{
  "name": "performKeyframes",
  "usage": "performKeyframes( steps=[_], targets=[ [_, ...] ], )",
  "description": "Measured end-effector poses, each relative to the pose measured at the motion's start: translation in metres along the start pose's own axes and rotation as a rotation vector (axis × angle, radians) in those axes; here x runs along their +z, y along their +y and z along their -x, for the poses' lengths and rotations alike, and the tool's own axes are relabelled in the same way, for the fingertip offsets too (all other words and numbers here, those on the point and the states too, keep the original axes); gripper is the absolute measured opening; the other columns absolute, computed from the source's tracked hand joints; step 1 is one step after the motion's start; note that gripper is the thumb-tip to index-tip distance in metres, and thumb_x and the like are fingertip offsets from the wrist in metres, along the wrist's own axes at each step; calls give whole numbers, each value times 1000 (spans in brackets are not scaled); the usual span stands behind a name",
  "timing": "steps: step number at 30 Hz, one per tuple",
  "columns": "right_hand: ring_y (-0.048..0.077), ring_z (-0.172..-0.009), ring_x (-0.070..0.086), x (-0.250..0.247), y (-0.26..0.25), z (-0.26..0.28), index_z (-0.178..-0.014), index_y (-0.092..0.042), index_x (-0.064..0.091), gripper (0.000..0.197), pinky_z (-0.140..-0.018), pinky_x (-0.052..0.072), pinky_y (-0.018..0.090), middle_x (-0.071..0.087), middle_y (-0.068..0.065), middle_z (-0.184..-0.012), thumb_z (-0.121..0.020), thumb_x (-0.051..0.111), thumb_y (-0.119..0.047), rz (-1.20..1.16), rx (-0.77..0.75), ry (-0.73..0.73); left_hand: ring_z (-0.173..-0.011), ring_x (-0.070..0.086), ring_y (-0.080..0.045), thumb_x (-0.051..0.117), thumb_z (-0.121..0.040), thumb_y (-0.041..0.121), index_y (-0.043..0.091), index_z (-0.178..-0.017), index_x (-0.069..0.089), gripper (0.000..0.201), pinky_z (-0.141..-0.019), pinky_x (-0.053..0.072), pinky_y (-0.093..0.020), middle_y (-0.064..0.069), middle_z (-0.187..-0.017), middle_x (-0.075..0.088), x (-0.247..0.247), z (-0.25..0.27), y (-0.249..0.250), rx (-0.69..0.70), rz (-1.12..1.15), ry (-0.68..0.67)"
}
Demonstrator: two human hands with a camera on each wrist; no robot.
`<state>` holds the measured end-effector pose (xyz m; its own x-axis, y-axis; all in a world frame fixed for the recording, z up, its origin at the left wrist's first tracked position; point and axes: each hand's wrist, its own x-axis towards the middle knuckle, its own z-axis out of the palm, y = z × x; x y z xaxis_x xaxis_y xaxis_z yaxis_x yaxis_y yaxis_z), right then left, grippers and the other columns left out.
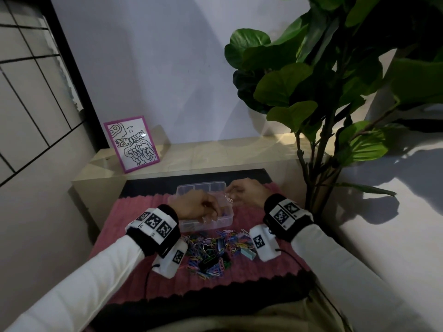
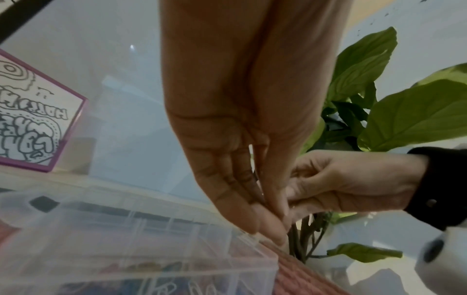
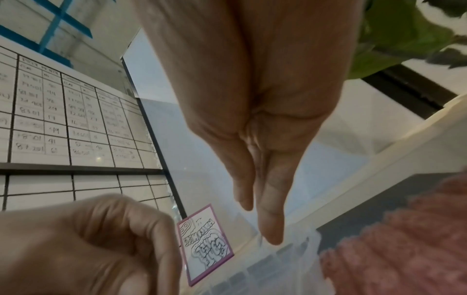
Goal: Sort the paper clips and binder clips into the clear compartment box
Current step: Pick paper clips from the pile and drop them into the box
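Note:
The clear compartment box (image 1: 205, 225) sits on a pink mat (image 1: 263, 281); it shows too in the left wrist view (image 2: 151, 259). A mixed pile of coloured paper clips (image 1: 215, 252) with a teal binder clip (image 1: 248, 254) lies just in front of it. My left hand (image 1: 212, 215) hovers over the box's near part with thumb pressed to fingertips (image 2: 275, 233), seemingly pinching clips that are mostly hidden. At the box's right rim my right hand (image 1: 227, 191) pinches white paper clips (image 1: 229, 199) that dangle between the two hands.
A pink-framed drawing (image 1: 131, 143) leans on the beige ledge (image 1: 215, 152) behind the box. A large leafy plant (image 1: 311, 97) rises at the right, its stem close to my right wrist. A wall stands on the left.

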<state>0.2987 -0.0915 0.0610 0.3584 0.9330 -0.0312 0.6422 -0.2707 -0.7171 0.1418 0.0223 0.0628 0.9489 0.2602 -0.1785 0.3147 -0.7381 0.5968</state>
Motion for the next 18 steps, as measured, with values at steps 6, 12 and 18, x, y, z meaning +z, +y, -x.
performKeyframes(
  steps=[6, 12, 18],
  targets=[
    [25, -94, 66, -23, 26, 18, -98, 1, 65, 21, -84, 53, 29, 70, 20, -100, -82, 54, 9, -98, -84, 129, -65, 61, 7, 52, -88, 4, 11, -98, 67, 20, -58, 51, -9, 3, -92, 68, 16, -23, 11, -4, -13, -74],
    [23, -89, 63, -19, 40, 25, -96, -3, 66, 17, -85, 50, 35, 69, 17, -100, -82, 58, 3, 73, -52, 67, -76, 58, -8, 54, -86, 3, 7, -98, 67, 19, -70, 44, -12, -13, -103, 70, 37, -34, 19, 7, -139, -134],
    [18, -93, 61, 9, 57, 53, -99, -1, 66, 26, -62, 38, 13, 69, 12, -103, -76, 72, -11, 277, 68, -205, -89, 61, -25, 60, -82, 9, 2, -102, 64, 22, -78, 45, -30, -15, -103, 68, 57, -49, 44, 83, -292, -237]
  ],
)
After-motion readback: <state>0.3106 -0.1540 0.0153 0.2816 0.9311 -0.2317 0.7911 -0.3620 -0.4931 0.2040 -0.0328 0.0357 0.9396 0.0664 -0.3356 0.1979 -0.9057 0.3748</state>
